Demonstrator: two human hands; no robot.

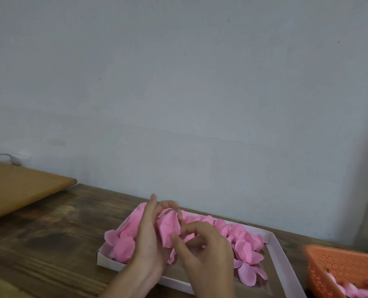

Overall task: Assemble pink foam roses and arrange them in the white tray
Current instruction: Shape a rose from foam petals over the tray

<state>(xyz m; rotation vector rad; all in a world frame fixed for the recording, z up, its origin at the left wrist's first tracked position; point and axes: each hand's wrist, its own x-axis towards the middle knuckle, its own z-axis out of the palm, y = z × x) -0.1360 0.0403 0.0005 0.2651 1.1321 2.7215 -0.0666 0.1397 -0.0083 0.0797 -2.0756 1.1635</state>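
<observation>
left hand: fingers wrap pink foam rose | right hand: fingers pinch its edge | white tray: beneath fingers

One rose, one tray, one basket — two hands (petals uncountable).

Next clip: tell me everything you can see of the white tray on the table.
The white tray is a shallow rectangular box, seemingly thin card, with low upright walls. It lies flat on the wooden table near the wall, an orange basket just right of it. Pink petals fill most of it, one drooping over the left wall. The left hand and right hand hold a pink rose above it, hiding part of the near wall; contact with the tray cannot be told.
</observation>
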